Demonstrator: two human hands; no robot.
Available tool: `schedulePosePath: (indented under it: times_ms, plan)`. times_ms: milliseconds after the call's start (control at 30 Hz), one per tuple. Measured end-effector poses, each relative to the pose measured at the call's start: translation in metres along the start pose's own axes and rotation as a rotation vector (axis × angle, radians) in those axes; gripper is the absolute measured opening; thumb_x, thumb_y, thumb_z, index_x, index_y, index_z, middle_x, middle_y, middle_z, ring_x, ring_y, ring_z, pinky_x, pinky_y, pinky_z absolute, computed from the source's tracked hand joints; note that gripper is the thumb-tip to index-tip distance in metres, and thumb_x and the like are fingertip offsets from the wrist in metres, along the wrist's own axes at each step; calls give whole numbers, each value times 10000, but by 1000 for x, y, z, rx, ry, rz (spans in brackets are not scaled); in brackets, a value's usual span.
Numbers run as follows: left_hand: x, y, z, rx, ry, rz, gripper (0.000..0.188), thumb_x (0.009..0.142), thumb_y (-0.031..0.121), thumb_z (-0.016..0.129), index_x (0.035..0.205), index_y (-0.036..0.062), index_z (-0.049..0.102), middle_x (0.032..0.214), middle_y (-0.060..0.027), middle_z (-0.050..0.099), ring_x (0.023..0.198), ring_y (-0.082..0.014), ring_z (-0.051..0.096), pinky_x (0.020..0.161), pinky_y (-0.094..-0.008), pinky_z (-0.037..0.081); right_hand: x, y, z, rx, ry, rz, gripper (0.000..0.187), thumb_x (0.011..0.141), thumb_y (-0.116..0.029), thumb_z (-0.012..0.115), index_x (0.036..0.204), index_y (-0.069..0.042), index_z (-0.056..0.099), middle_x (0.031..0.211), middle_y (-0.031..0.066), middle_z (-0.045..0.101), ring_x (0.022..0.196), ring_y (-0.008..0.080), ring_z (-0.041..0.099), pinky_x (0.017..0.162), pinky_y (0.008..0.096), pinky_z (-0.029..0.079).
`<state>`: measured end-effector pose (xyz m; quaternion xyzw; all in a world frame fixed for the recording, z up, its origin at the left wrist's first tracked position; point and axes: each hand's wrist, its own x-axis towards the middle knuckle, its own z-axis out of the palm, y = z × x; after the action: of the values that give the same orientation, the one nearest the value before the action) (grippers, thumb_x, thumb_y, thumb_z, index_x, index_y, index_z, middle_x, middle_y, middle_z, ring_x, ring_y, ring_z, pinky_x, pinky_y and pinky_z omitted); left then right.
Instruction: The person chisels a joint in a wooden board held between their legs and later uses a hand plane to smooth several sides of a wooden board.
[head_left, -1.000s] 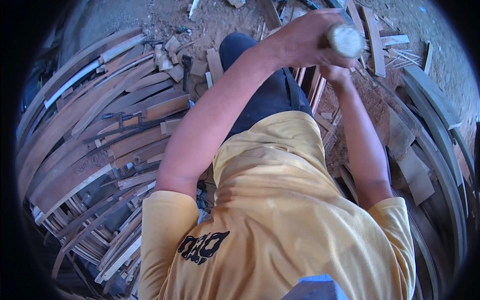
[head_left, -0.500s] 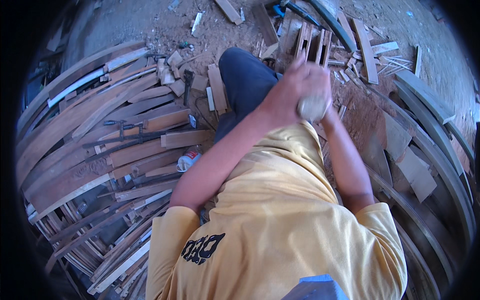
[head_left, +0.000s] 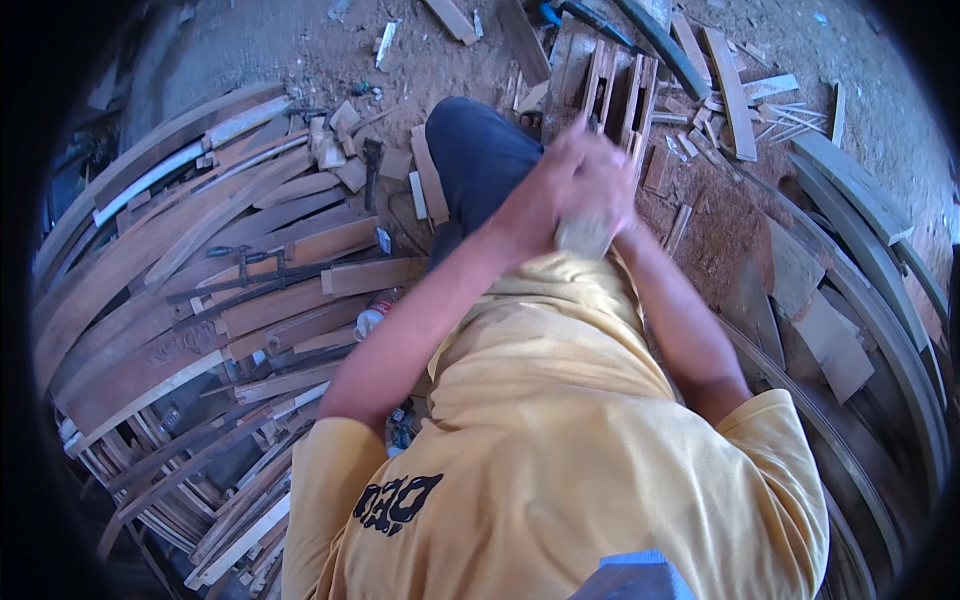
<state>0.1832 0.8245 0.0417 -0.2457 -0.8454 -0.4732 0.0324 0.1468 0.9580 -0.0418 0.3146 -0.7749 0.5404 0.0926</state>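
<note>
My left hand (head_left: 552, 183) and my right hand (head_left: 613, 190) are closed together in front of my belly, both smeared by motion. Out of their near side sticks a blunt, light-brown wooden piece (head_left: 583, 236); the grip hides the rest, so I cannot tell if it is a tool's handle. Just beyond my fingers lie two wooden pieces with long slots, the left slotted piece (head_left: 598, 75) and the right slotted piece (head_left: 640, 95). Whether the held piece touches them is hidden.
Curved and straight boards (head_left: 130, 335) are piled on the left, with a black clamp (head_left: 245, 262) on them. Long curved timbers (head_left: 870, 270) line the right. Offcuts and a plank (head_left: 730, 95) lie at the far right. A blue-ended tool (head_left: 590, 22) rests at the back.
Both hands, with the wooden piece, have shifted left and slightly toward me. The piece's near end has tilted, and more of the slotted pieces shows.
</note>
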Motion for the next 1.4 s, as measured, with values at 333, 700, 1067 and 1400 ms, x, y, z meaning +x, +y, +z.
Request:
schedulePosePath:
  times_ms: [333,700,1067,1400]
  plan:
    - [94,8,-4,-183,342,-312,453,675,363,912,964,71,722,1058,-146,673,1098,-333,628,1150,-465,403,60,72,-38,-42,-21,-31,243,765,-131,692,999,-74,720,1014,94,713,953,285,684,841,421,547]
    - [59,-7,-13,-90,145,120,192,805,203,821,957,151,716,986,-21,686,1116,-210,626,1157,-488,334,7,45,2,-29,122,-4,312,845,-193,661,1134,-81,694,1119,79,707,1056,269,653,954,475,467]
    - [136,0,-11,-429,215,-455,313,746,268,874,961,93,728,1038,-98,653,1159,-262,610,1062,-421,465,72,146,-41,-304,-83,99,524,818,-252,750,1287,-45,640,1204,184,697,1135,322,668,979,443,535]
    - [149,-4,2,-285,91,-366,389,822,285,834,1098,48,695,1027,-111,730,1063,-258,671,962,-408,512,54,103,-42,-98,269,26,431,841,-167,739,1241,-29,660,1134,159,709,1060,300,689,924,410,565]
